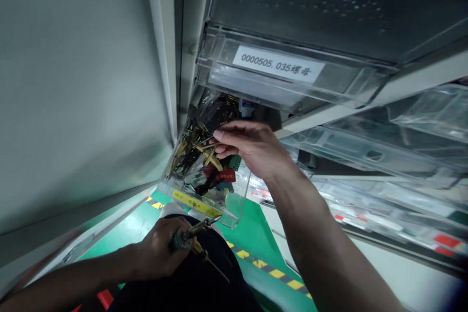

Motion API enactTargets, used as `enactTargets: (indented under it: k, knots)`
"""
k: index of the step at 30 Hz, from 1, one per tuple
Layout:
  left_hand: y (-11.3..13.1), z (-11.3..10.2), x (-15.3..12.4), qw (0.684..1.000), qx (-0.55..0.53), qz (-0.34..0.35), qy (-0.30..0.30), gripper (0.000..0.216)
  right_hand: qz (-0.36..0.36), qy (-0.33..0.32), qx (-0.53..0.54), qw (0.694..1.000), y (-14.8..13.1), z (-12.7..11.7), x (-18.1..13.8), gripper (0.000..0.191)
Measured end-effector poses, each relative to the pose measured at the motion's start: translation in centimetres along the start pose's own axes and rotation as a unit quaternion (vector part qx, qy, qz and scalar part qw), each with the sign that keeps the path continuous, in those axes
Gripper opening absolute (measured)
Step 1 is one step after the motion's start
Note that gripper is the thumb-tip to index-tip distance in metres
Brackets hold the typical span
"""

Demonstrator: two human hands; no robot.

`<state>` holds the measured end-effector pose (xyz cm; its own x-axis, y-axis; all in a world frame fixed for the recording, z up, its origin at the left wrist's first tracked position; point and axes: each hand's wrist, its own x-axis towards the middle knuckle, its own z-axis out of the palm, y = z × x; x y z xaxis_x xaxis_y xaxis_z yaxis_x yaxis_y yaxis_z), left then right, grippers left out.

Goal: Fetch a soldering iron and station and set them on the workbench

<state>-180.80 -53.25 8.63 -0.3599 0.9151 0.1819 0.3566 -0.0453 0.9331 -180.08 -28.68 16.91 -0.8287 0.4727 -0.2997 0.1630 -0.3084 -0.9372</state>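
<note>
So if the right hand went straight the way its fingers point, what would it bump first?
Most likely the gold pins heaped in the open clear bin. The right hand points left, straight at them, maybe already touching; depth is unclear.

**Layout, referenced to the open bin**

Reference: the open bin [237,201], tipped out of the rack toward me.
- In it: loose pins [197,148] along the left wall, other small parts [219,178] nearer the front, a small bottle [247,106] at the back.
- My right hand [256,148] enters from the bin's right and is over the pins.
- The labelled drawer [278,66] is directly above the bin, with more drawers [383,156] stacked to its right.
- The cabinet side panel [73,83] runs along its left.
- My left hand [161,251] is below the bin's front edge. The tool [193,235] in it has its tip just under that edge.
- The floor tape [263,264] is further below.
</note>
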Motion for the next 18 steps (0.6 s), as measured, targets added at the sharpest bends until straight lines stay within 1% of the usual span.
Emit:
enactTargets:
  k: [3,9,16,18]
  knots:
    - [0.05,-0.06,0.05,1.0,-0.003,-0.009,-0.006,0.013,0.03,-0.025,-0.019,0.999,0.21,-0.09,0.24,0.029]
    - [0.02,-0.07,0.06,1.0,0.014,-0.014,-0.011,0.009,0.062,-0.046,-0.046,0.996,0.22,-0.02,0.36,0.014]
    - [0.09,-0.13,0.07,1.0,0.009,-0.023,-0.015,0.008,0.06,-0.074,-0.057,0.994,-0.11,-0.21,0.02,0.003]
    - [0.03,-0.09,-0.03,1.0,0.011,-0.025,-0.012,0.008,0.062,-0.077,-0.061,0.993,-0.11,-0.27,0.04,0.003]
